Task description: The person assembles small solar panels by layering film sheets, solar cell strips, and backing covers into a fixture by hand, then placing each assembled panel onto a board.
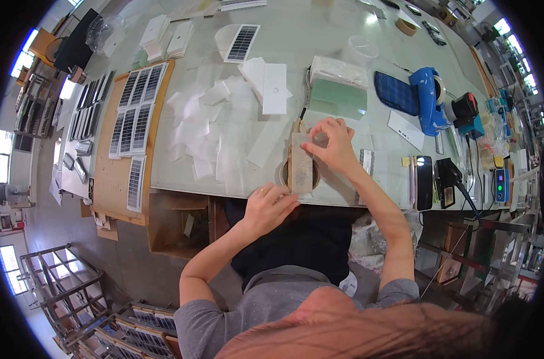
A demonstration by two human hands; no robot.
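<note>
A narrow translucent sheet (302,170) lies lengthwise over a brownish strip-shaped piece at the table's front edge. Beneath them shows the rim of a round brown ring (283,173), mostly covered. My right hand (333,143) is closed in a pinch at the sheet's upper end, thumb against forefinger. At its lower end my left hand (266,207) has its fingers pressed together, their tips at the sheet's corner. A thin pointed tool (302,113) lies just beyond the sheet. To the left spread many loose translucent sheets (191,128).
Small solar panels (128,128) lie on a wooden board at left. Beyond my hands are white cards (275,90) and a stack of greenish plates (338,97). A blue tape dispenser (426,102), a phone (424,182) and a black corded tool (448,173) lie at right.
</note>
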